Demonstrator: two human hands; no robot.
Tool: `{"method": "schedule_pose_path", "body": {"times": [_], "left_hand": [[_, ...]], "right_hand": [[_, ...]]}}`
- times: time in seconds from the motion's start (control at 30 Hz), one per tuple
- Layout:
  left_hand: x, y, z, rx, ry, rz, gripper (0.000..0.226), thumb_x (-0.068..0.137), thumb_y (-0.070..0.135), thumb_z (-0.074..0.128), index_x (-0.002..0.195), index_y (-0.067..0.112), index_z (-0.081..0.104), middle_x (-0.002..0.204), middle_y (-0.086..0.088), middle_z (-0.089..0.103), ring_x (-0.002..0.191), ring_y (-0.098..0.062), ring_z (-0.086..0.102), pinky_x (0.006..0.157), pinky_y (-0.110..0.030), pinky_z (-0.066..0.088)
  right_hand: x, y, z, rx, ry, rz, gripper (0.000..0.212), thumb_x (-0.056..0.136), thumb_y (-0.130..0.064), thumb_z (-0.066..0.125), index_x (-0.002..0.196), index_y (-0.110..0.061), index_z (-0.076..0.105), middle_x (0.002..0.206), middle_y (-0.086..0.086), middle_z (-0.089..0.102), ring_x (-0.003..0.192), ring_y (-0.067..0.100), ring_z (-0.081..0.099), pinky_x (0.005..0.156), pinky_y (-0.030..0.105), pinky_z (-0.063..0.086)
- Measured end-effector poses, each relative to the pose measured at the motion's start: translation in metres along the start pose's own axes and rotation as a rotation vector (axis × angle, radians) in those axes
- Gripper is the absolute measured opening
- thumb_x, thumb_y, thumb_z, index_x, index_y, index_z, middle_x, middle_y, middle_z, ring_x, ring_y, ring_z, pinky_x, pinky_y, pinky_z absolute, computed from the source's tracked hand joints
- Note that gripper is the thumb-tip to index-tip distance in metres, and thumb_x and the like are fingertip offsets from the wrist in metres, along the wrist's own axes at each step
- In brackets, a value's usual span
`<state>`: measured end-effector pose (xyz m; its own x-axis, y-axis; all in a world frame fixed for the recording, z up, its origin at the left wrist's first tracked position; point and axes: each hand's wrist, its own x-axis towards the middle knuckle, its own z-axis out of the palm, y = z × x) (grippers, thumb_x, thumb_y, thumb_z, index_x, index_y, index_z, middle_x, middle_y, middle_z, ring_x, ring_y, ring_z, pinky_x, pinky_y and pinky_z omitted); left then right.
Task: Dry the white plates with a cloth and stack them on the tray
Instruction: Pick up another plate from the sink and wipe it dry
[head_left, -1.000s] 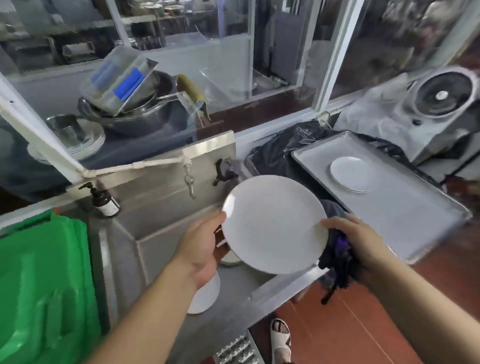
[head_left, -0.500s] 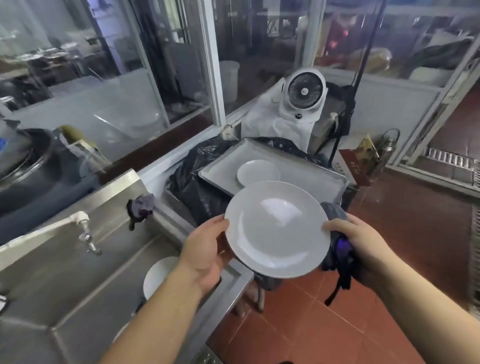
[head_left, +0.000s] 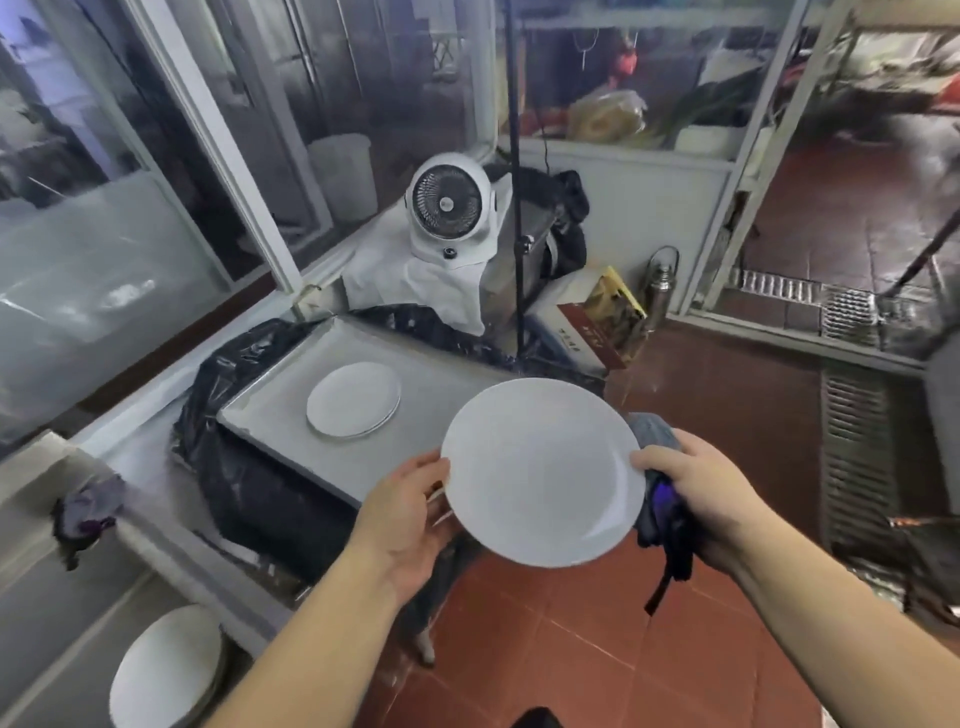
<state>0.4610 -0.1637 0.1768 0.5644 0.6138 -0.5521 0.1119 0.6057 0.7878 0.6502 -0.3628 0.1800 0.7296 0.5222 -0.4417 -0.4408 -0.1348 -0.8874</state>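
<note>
Plate (head_left: 543, 470) pinched between my left hand (head_left: 410, 512) and right hand (head_left: 701, 486) (cloth (head_left: 660, 488) bunched in right); tray (head_left: 270, 415) stack (head_left: 353, 399) started, more plates wait in sink (head_left: 67, 613).

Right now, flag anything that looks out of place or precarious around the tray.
The tray rests on a black plastic bag, not a flat counter, so it may be unsteady. The plates on it are slightly offset, not flush. Otherwise nothing looks spilled or damaged; both hands hold the plate securely.
</note>
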Motion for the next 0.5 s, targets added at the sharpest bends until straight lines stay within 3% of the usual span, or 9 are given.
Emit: {"method": "schedule_pose_path", "body": {"times": [0.27,0.43,0.5], "left_hand": [[0.069,0.017,0.039,0.004,0.033,-0.051,0.026,0.096,0.003,0.060,0.118,0.007,0.073,0.112,-0.015,0.077,0.097,-0.028,0.071,0.101,-0.050,0.056],[0.130,0.042,0.031,-0.020,0.022,-0.070,0.022,0.095,0.002,0.060,0.111,0.007,0.075,0.108,-0.013,0.078,0.093,-0.025,0.071,0.090,-0.043,0.061],[0.152,0.058,0.026,-0.021,0.003,-0.084,0.024,0.094,0.001,0.060,0.114,0.005,0.074,0.106,-0.011,0.077,0.094,-0.023,0.070,0.096,-0.044,0.060]], "right_hand": [[0.078,-0.022,-0.015,-0.018,0.040,0.028,0.025,0.088,0.000,0.065,0.110,-0.010,0.072,0.090,0.025,0.074,0.069,0.037,0.068,0.055,0.041,0.055],[0.140,-0.037,0.011,-0.073,0.028,0.041,0.022,0.088,0.002,0.066,0.108,-0.004,0.070,0.088,0.024,0.073,0.070,0.036,0.068,0.057,0.041,0.056],[0.164,-0.046,0.026,-0.112,0.027,0.050,0.019,0.086,0.003,0.066,0.105,0.000,0.067,0.084,0.024,0.071,0.068,0.036,0.066,0.056,0.041,0.055]]}}
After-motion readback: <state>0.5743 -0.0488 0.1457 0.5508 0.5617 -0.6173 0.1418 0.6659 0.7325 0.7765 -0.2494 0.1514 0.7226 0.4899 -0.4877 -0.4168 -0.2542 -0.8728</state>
